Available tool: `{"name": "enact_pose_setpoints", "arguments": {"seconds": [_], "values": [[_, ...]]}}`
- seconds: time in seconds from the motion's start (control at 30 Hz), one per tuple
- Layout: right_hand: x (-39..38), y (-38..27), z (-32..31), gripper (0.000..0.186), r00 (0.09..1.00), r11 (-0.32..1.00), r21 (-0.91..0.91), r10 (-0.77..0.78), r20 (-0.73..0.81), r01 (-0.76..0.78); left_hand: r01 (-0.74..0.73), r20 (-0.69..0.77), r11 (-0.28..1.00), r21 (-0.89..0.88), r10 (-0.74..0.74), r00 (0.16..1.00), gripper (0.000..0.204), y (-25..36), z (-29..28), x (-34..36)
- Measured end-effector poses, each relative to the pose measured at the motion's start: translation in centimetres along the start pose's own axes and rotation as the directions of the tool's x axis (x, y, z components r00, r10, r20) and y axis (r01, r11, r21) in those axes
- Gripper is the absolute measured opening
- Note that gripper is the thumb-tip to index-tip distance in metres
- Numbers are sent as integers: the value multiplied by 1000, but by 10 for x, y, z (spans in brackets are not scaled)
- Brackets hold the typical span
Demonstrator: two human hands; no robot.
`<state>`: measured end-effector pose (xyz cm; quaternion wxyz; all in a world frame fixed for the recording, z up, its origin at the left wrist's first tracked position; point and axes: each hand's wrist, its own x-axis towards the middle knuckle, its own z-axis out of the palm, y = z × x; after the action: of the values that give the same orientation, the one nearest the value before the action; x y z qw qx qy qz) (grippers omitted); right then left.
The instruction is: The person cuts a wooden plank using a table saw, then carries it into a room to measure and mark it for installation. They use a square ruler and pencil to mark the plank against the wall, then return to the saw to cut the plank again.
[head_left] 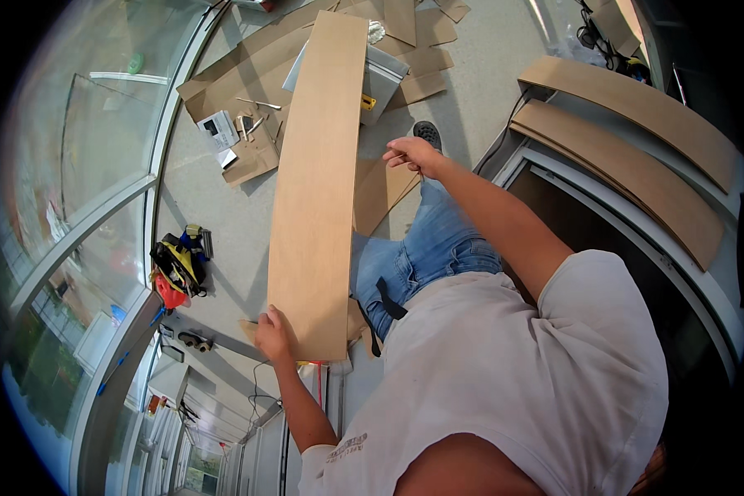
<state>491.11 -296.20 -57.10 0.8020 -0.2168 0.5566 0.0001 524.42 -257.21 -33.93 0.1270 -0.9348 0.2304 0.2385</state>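
A long, light-brown wooden board stretches away in front of me, its far part over a grey box-like stand. At its near left corner my left hand grips the edge, with the fingertips partly hidden by the wood. My right hand hovers to the right of the board, its fingers loosely bent and apart, and no object shows in it. A small yellow tool sits on the stand by the board's right edge.
Flattened cardboard covers the floor ahead, with a printed box and small tools on it. More curved-looking boards lie on a surface at right. A black-and-yellow tool bag stands left, beside framed glass panes.
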Motion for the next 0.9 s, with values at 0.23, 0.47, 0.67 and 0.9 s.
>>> {"name": "enact_pose_setpoints", "arguments": {"seconds": [0.23,0.47,0.67,0.9], "values": [[-100,61,-92,34,617,964,-80,-224,-755,253,-219,78,974,54,215,973,55,-87,-8,162],[-160,209,30,28,682,995,-101,-74,-727,0,-304,60,952,45,301,952,56,-149,9,227],[-148,265,119,24,783,987,-157,-78,-617,-25,-328,72,944,32,325,943,55,-171,12,241],[-154,268,123,22,765,966,-257,-168,-621,4,-344,94,936,-68,350,932,55,-163,15,220]]}}
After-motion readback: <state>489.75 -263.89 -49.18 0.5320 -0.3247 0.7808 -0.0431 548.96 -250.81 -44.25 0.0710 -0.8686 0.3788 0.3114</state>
